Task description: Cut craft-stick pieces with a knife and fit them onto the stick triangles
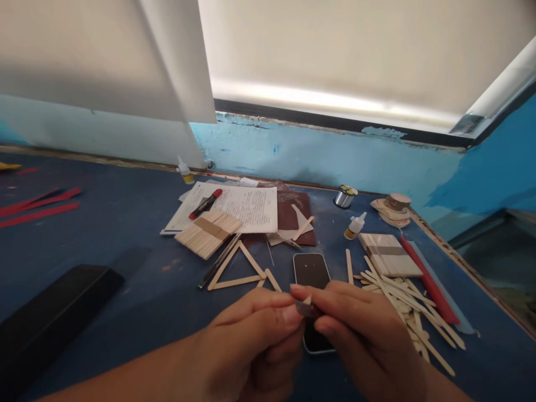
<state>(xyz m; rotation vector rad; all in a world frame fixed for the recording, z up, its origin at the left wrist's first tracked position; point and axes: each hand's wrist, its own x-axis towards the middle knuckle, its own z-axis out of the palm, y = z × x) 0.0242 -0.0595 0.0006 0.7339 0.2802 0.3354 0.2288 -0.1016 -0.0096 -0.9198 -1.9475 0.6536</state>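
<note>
My left hand (255, 340) and my right hand (364, 335) meet at the lower middle, fingertips nearly touching. Between them is a small grey, flat piece (305, 308), pinched by my left thumb and fingers. A pale wooden tip (308, 300) shows beside it, at my right fingers, which are closed; most of what they hold is hidden. Beneath the hands a dark phone (312, 269) lies on the blue table. Just beyond my left hand, wooden sticks form a triangle (240, 281).
Banded stick bundles (209, 231) (390, 255) lie left and right. Loose sticks (412, 307) are heaped at the right. Papers (251, 206), a marker (205, 204), glue bottles (355, 226) (185, 171) and a wire spool (345, 196) stand farther back. A black object (62, 318) sits at left.
</note>
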